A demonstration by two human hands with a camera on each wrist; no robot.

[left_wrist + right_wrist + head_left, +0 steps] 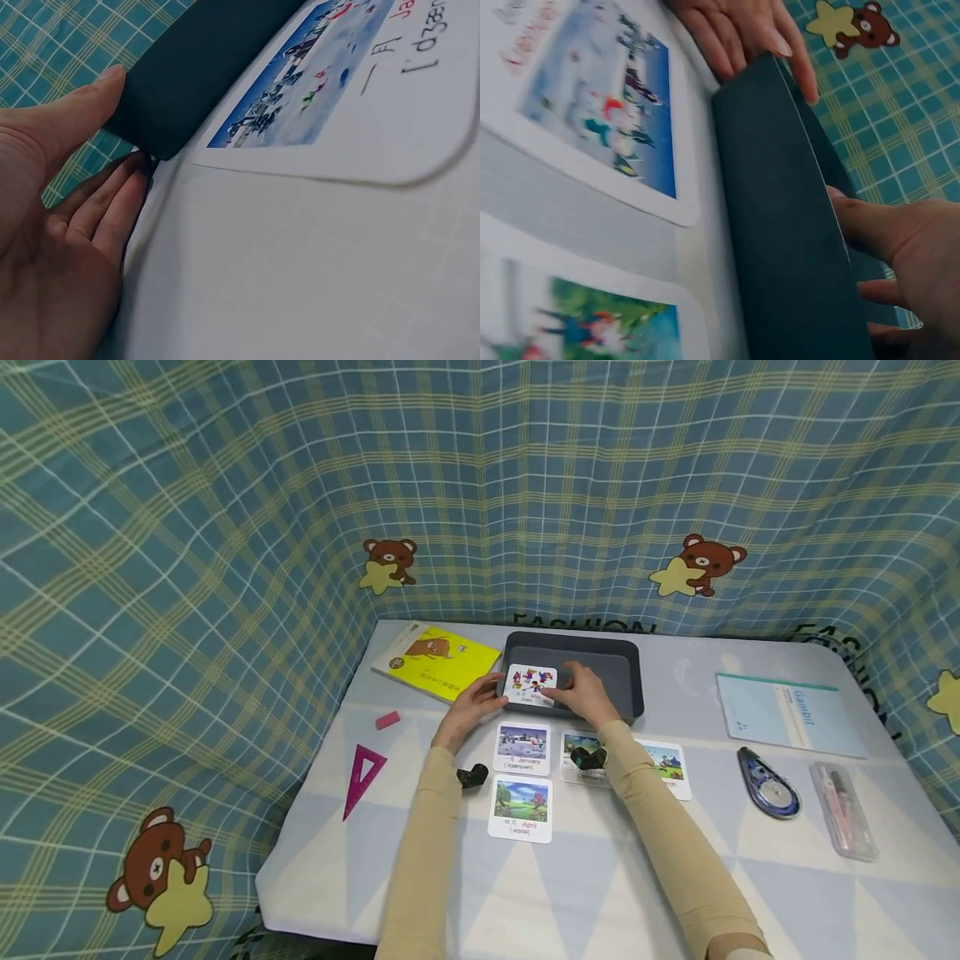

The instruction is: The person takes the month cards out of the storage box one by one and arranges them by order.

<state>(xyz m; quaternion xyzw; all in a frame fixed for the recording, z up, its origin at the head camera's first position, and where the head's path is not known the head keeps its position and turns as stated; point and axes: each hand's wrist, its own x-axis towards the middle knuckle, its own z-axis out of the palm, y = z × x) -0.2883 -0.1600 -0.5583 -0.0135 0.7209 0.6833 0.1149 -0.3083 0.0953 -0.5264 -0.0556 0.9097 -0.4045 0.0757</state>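
A dark grey tray stands at the back middle of the table. Over its front left corner lies a picture card marked May. My right hand pinches the card's right edge; in the right wrist view its thumb lies along the tray wall. My left hand touches the tray's corner with straight fingers, thumb on the rim. In front of the tray lie the January card, the April card and the March card. A further card is partly hidden under my right wrist.
A yellow book lies left of the tray, with a pink eraser and a pink set square nearer the left edge. On the right are a pale notebook, a correction tape and a clear pen case. Checked cloth walls surround the table.
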